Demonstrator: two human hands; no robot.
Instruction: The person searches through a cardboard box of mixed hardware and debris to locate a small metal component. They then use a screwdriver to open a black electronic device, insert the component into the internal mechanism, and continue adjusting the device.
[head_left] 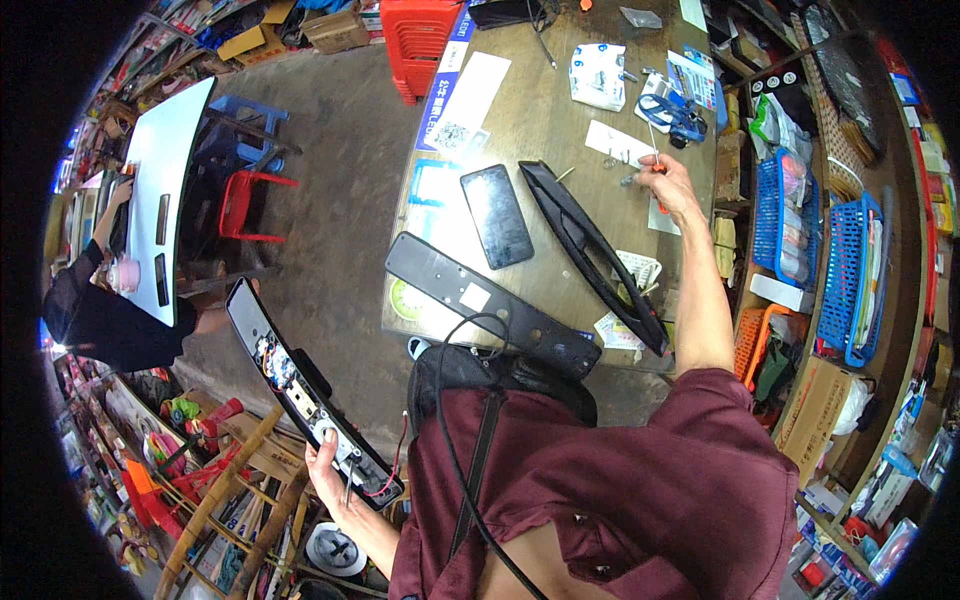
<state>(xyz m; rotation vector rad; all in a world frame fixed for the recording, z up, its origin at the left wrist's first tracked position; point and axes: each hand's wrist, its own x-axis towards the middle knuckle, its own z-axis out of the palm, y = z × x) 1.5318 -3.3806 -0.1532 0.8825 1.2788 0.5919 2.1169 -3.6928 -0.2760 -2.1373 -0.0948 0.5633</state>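
At lower left, my left hand [326,475] grips a long black device housing [290,385] by its near part. Its open side shows wires, a circuit board and white parts, and a red wire [388,485] hangs from the near end. My right hand [667,190] is closed around a screwdriver [659,168] with an orange-red handle, above the right side of the table; its thin shaft points away. By the fingertips are small parts [627,181] too small to name. A flat black cover plate [470,285] with holes spans the near table edge and my lap.
On the wooden table [560,120] lie a phone [497,217], a long black slotted frame [590,245], a white bag [598,77] and a blue-handled tool [672,112]. Shelves with blue baskets [783,215] stand right. A wooden ladder [225,500] and another person [110,300] are left.
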